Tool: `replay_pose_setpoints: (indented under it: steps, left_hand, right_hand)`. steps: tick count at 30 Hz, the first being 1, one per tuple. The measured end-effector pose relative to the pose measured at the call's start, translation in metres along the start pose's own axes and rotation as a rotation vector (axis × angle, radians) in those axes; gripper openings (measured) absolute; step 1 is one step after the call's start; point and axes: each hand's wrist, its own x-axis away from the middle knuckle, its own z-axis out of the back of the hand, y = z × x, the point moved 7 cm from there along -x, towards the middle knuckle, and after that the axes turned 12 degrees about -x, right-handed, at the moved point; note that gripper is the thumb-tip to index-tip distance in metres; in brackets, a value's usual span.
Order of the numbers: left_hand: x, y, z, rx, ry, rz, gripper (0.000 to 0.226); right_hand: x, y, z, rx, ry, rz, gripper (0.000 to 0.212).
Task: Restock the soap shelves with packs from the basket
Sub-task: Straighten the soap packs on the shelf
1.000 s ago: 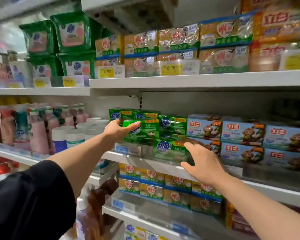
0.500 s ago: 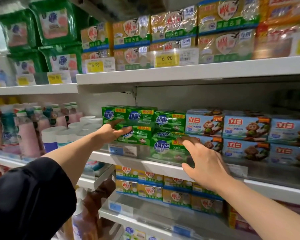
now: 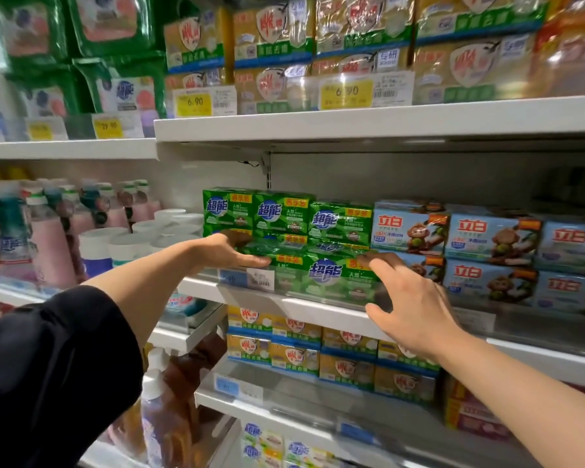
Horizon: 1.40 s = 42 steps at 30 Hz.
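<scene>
Right hand (image 3: 416,309): nearest the camera, in front of the middle shelf's edge; its fingers (image 3: 384,266) are spread and nearly straight, gripping nothing, the tips at the right end of the front green soap pack (image 3: 331,276).
Left hand (image 3: 225,251): reaches in from the left at the same shelf, fingers straight and flat on the top left of the lower green packs, pressing rather than clasping.
Front green soap pack: lies on the middle shelf (image 3: 304,307) behind its clear front strip, long axis running left to right along the edge, between the two hands.
Key relation: the pack sits just ahead of and left of the right fingertips, and right of the left hand; the right hand looks nearer its face, so a push straight back would likely seat it.
Upper green packs (image 3: 284,216): stacked behind and above, in a row.
Blue soap packs (image 3: 493,238): just beside the green stack on the right.
Basket: not in view.
</scene>
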Motion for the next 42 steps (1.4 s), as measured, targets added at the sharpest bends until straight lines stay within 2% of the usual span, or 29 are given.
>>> replay_pose_setpoints:
  steps: [3, 7, 10, 13, 15, 18, 20, 24, 30, 32, 34, 38, 42]
  left_hand:
    - [0.004, 0.001, -0.004, -0.008, -0.015, -0.039, 0.130]
    - [0.007, 0.005, -0.011, 0.038, 0.060, -0.067, 0.081]
    - [0.008, 0.006, -0.009, 0.109, 0.114, -0.048, 0.058]
    - [0.007, 0.000, 0.000, 0.224, 0.264, -0.015, 0.027]
    - [0.005, 0.000, 0.003, 0.224, 0.236, -0.006, 0.030]
    - [0.004, 0.002, 0.006, 0.079, 0.047, -0.004, 0.071]
    - [-0.002, 0.000, 0.009, 0.086, -0.028, -0.006, 0.081]
    - [-0.011, -0.001, 0.011, 0.126, -0.030, -0.059, 0.051]
    - [-0.016, -0.004, 0.019, 0.338, 0.061, -0.048, 0.061]
    - [-0.019, -0.003, 0.019, 0.364, 0.077, -0.012, 0.053]
    - [-0.025, 0.002, 0.018, 0.244, 0.111, 0.041, 0.043]
    - [-0.029, 0.012, 0.015, -0.088, 0.161, 0.149, 0.047]
    - [-0.026, 0.007, 0.010, 0.062, 0.089, 0.132, 0.030]
  right_hand:
    - [0.001, -0.002, 0.000, -0.002, -0.023, -0.012, 0.056]
    - [0.003, -0.004, 0.001, -0.019, -0.061, -0.037, 0.058]
    - [0.002, -0.005, 0.002, -0.023, -0.076, -0.056, 0.060]
    - [0.003, -0.007, 0.003, -0.030, -0.081, -0.068, 0.060]
    - [0.003, -0.007, 0.003, -0.031, -0.080, -0.068, 0.060]
    - [0.002, -0.006, 0.002, -0.025, -0.082, -0.066, 0.061]
    - [0.001, -0.004, 0.001, -0.022, -0.082, -0.067, 0.061]
    - [0.001, 0.000, -0.002, -0.008, -0.084, -0.088, 0.062]
    - [-0.002, 0.002, -0.002, 0.006, -0.088, -0.080, 0.061]
    - [-0.002, 0.002, -0.002, 0.009, -0.088, -0.077, 0.061]
    - [-0.002, 0.001, -0.001, 0.003, -0.080, -0.073, 0.059]
    - [-0.001, 0.000, -0.002, 0.006, -0.067, -0.074, 0.058]
    - [0.000, 0.001, -0.004, 0.004, -0.080, -0.094, 0.060]
